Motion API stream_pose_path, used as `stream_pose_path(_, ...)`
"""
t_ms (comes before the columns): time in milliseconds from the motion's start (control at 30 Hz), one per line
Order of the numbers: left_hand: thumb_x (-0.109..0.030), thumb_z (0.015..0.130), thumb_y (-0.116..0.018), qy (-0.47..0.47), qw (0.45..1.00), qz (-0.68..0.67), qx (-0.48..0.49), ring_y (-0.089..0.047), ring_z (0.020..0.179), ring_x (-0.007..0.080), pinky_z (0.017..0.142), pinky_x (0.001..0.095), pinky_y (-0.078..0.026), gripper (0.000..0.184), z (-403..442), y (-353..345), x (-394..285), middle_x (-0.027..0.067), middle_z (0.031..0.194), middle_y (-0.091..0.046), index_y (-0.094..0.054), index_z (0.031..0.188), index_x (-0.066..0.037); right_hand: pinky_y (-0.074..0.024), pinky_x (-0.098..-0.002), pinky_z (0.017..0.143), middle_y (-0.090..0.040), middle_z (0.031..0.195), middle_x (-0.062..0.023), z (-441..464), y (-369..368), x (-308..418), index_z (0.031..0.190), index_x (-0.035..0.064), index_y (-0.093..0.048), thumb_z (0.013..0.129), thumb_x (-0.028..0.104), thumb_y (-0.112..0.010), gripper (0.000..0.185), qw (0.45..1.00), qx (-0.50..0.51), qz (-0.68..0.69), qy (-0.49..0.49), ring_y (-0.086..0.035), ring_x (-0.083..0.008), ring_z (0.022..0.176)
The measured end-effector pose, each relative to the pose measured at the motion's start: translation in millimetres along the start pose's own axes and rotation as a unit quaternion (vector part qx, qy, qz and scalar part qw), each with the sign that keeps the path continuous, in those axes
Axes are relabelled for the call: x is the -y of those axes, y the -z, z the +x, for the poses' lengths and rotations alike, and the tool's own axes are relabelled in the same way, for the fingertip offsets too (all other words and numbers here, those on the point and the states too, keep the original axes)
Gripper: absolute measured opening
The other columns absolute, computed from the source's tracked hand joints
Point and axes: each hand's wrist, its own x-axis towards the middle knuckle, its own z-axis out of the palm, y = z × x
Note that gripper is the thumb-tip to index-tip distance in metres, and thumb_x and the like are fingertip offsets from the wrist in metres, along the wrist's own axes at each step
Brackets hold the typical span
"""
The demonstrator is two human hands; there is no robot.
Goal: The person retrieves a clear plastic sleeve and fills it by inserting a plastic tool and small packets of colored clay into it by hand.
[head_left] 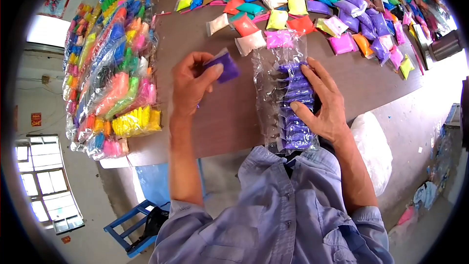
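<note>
Between thumb and fingers, my left hand [195, 79] pinches a small purple packet [225, 67] above the brown table [220, 112]. My right hand [323, 99] rests, fingers apart, on a clear plastic bag [267, 98] near the table's front edge. Inside the bag's right side, several purple packets [299, 112] stand in a tight column; the left side of the bag shows no packets. Just beyond the bag lie a pink packet [279, 39] and a pale peach packet [250, 43].
Loose packets of many colours, among them a yellow packet [277, 20], spread over the far side of the table. Filled clear bags [117, 68] are piled high at the left. A white bag [372, 151] hangs below the table at the right. A blue frame [132, 225] stands lower left.
</note>
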Motion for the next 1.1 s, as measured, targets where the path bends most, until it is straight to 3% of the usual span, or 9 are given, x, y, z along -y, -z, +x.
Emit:
stream_pose_path(133,-0.008,0.093,-0.083,-0.037,0.998,-0.052,0.001,-0.065,0.072,0.0088,0.059,0.0226,-0.051,0.028,18,-47,-4,0.0058,0.095,-0.071,-0.067,0.115,0.001,-0.0451,-0.0490,0.119,-0.053,0.161,-0.0192,1,0,-1,0.149,0.0028,-0.062,0.082,0.032,-0.083,0.076,1.000,-0.002,-0.007,0.002,-0.054,-0.0404,0.145)
stream_pose_path(333,-0.007,0.095,-0.080,-0.066,0.996,-0.006,0.053,-0.067,0.074,0.0087,0.061,0.0247,-0.055,0.028,33,-87,17,0.0039,0.096,-0.070,-0.066,0.118,0.001,-0.0471,-0.0488,0.117,-0.053,0.160,-0.0224,3,1,0,0.147,0.0008,-0.063,0.081,0.032,-0.084,0.076,1.000,-0.005,-0.009,0.015,-0.057,-0.0416,0.141)
stream_pose_path(433,-0.005,0.094,-0.077,-0.017,0.997,-0.039,0.069,-0.066,0.072,0.0068,0.061,0.0256,-0.054,0.021,29,-92,12,0.0029,0.094,-0.072,-0.069,0.113,0.000,-0.0491,-0.0482,0.114,-0.053,0.159,-0.0236,4,1,0,0.146,-0.0002,-0.063,0.080,0.032,-0.085,0.076,1.000,-0.011,-0.015,0.019,-0.060,-0.0415,0.137)
stream_pose_path(500,-0.004,0.095,-0.076,0.021,0.995,0.033,0.093,-0.068,0.075,0.0092,0.063,0.0271,-0.056,0.023,28,-88,9,0.0044,0.098,-0.073,-0.068,0.116,0.001,-0.0506,-0.0475,0.113,-0.054,0.158,-0.0247,4,1,1,0.145,-0.0009,-0.064,0.079,0.032,-0.085,0.076,1.000,-0.014,-0.002,0.018,-0.062,-0.0411,0.135)
stream_pose_path(600,-0.009,0.097,-0.077,-0.009,0.997,0.060,0.057,-0.064,0.072,0.0053,0.057,0.0236,-0.050,0.027,32,-83,26,0.0028,0.094,-0.071,-0.066,0.119,0.001,-0.0513,-0.0469,0.112,-0.054,0.157,-0.0252,5,1,0,0.145,-0.0009,-0.064,0.079,0.032,-0.086,0.077,1.000,-0.015,-0.006,0.024,-0.063,-0.0406,0.134)
stream_pose_path(800,-0.007,0.098,-0.077,-0.085,0.989,0.111,0.046,-0.064,0.075,0.0044,0.058,0.0235,-0.050,0.020,27,-83,28,0.0016,0.095,-0.072,-0.069,0.115,0.000,-0.0518,-0.0467,0.111,-0.054,0.157,-0.0251,5,-1,0,0.145,-0.0013,-0.064,0.078,0.029,-0.086,0.076,1.000,-0.014,0.001,0.022,-0.064,-0.0407,0.133)
stream_pose_path(1033,-0.005,0.094,-0.079,-0.053,0.988,0.108,0.099,-0.064,0.077,0.0043,0.058,0.0254,-0.048,0.023,36,-105,19,0.0014,0.096,-0.073,-0.075,0.116,-0.004,-0.0523,-0.0461,0.111,-0.054,0.157,-0.0248,4,-2,-3,0.144,-0.0009,-0.065,0.078,0.028,-0.086,0.075,0.999,-0.020,0.002,0.032,-0.064,-0.0399,0.133)
stream_pose_path(1100,-0.004,0.090,-0.080,-0.166,0.958,0.212,0.093,-0.063,0.076,0.0043,0.061,0.0261,-0.048,0.025,37,-101,18,0.0035,0.098,-0.074,-0.077,0.114,-0.004,-0.0522,-0.0461,0.111,-0.054,0.157,-0.0246,5,-3,-1,0.144,-0.0008,-0.065,0.078,0.028,-0.086,0.075,0.999,-0.018,0.004,0.026,-0.064,-0.0398,0.132)
